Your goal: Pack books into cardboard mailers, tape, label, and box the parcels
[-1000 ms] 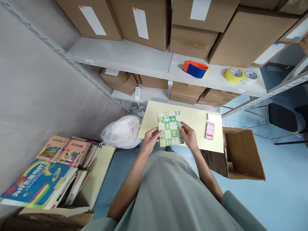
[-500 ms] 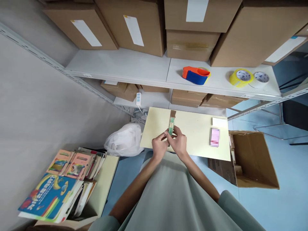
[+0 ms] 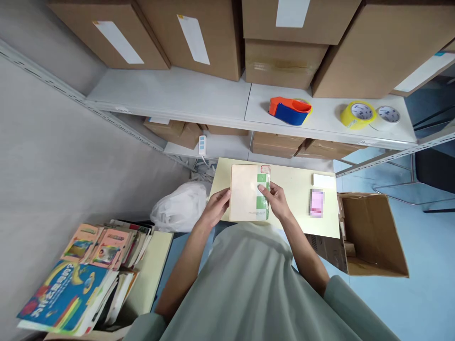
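Observation:
A cream book (image 3: 243, 193) with a green and white strip along its right side and a small red-framed label at its upper right faces me above the pale yellow tabletop (image 3: 291, 213). My left hand (image 3: 216, 207) grips its left edge, thumb at the front. On the right edge, my right hand (image 3: 275, 199) is closed with its thumb lying over the green strip. The fingers behind the book are hidden. A pink blurred rectangle (image 3: 316, 203) and a white block (image 3: 323, 181) lie on the tabletop to the right of my hands.
Stacked books (image 3: 67, 293) stand at lower left, near a white plastic bag (image 3: 179, 208). An open cardboard box (image 3: 377, 237) is on the right. Ahead, a grey shelf (image 3: 209, 92) carries cartons, an orange-and-blue tape dispenser (image 3: 289, 112) and a yellow tape roll (image 3: 357, 115).
The book was edge-on with its narrow spine up; now its broad cover faces me. My hands, close together before, have moved apart to its two sides. The view has shifted slightly.

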{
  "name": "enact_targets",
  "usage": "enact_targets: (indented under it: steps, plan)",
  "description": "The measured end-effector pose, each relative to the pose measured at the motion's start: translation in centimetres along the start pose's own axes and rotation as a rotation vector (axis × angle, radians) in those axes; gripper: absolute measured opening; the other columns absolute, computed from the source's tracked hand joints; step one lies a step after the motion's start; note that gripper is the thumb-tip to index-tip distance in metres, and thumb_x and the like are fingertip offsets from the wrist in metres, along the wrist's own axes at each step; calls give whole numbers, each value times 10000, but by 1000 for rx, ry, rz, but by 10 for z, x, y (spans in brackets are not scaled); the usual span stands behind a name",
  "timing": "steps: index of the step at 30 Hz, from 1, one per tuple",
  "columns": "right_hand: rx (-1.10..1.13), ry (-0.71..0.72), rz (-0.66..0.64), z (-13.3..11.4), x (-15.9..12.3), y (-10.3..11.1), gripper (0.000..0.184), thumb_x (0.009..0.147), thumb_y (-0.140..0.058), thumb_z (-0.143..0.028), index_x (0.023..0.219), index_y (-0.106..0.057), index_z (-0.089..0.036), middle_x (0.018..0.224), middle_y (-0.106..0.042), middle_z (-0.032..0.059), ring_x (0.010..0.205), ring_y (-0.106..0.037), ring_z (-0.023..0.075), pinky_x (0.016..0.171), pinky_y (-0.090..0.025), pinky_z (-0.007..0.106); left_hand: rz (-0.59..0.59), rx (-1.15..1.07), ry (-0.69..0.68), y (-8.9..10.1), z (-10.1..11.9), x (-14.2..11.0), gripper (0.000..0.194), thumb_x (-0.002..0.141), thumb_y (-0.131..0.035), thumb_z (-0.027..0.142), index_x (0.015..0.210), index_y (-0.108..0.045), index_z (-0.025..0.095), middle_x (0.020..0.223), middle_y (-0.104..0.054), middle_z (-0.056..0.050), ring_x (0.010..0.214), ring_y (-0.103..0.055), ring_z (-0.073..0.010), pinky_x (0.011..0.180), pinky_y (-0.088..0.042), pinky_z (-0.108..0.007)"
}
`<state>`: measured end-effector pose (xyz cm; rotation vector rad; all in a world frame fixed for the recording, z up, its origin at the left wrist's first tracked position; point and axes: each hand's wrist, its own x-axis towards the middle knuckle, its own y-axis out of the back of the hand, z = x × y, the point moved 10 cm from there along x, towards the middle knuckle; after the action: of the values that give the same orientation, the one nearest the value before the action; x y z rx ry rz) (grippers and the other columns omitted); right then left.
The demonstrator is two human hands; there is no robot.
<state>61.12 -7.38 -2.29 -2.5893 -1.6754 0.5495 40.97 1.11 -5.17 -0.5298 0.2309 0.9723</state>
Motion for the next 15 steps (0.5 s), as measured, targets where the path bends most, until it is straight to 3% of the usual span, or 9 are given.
enact_targets:
  steps: [3,7,11,15]
  plan:
    - [56,-17,-23,2,-3,0,561,785,-902,-735,959,-780,-216,788,-720,-1,662,-609,162,609,-526,296,-24,-87,55,-7,-5,-5,627,762,-976,657,1093,-861,137,1053,-850,-145,1036,-796,-313,845,-630,-350]
    - [68,-40,-27,9,-4,8,587,775,-913,-734,1007,-797,-208,880,-774,26,759,-677,199,680,-565,316,26,-115,61,-15,-11,-9,591,669,-1051,597,996,-869,139,864,-813,-78,749,-714,-175,671,-553,-256]
    - [57,-56,-30,17,-7,16,603,797,-893,-743,1030,-797,-195,999,-821,59,865,-737,230,741,-600,328,69,-115,54,-25,-14,-12,595,618,-1070,588,945,-865,135,848,-802,-68,719,-679,-146,667,-544,-243]
    - [-35,-53,24,26,-6,30,655,816,-855,-780,1099,-796,-192,1091,-848,94,1001,-785,281,827,-653,372,181,-61,10,-26,-15,-16,655,566,-1064,626,963,-874,141,868,-816,-69,788,-719,-188,728,-582,-282]
